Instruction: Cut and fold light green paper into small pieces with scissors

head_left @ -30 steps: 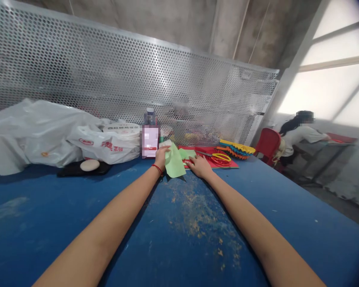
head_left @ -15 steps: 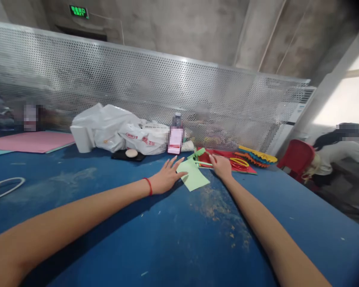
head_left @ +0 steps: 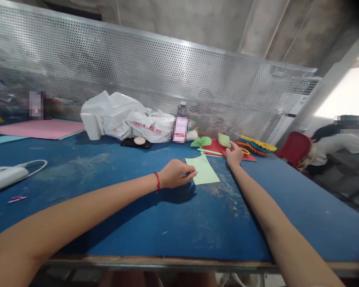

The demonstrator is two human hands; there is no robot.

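Note:
A light green sheet of paper [head_left: 206, 170] lies flat on the blue table. At its left edge my left hand [head_left: 178, 174], with a red string at the wrist, is raised a little with curled fingers pressed together; whether anything is between them I cannot make out. Farther right, my right hand [head_left: 234, 155] pinches a small piece of green paper [head_left: 224, 140], held up over red paper [head_left: 213, 147]. A fan-folded green paper [head_left: 201, 142] and a thin green strip [head_left: 210, 152] lie left of that hand. Yellow-handled scissors [head_left: 244, 152] are partly hidden behind it.
White plastic bags [head_left: 151, 126], a bottle [head_left: 181, 123] and a black phone-like slab [head_left: 134, 143] line the back, before a perforated metal screen [head_left: 143, 71]. Pleated paper strips [head_left: 259, 145] lie at right. Pink paper [head_left: 42, 128] and a white device [head_left: 7, 177] are left. A person sits beyond.
My left hand has gone from spread fingers on the green sheet to curled fingers at its edge. My right hand has moved right and lifted a green paper piece. The view tilted down.

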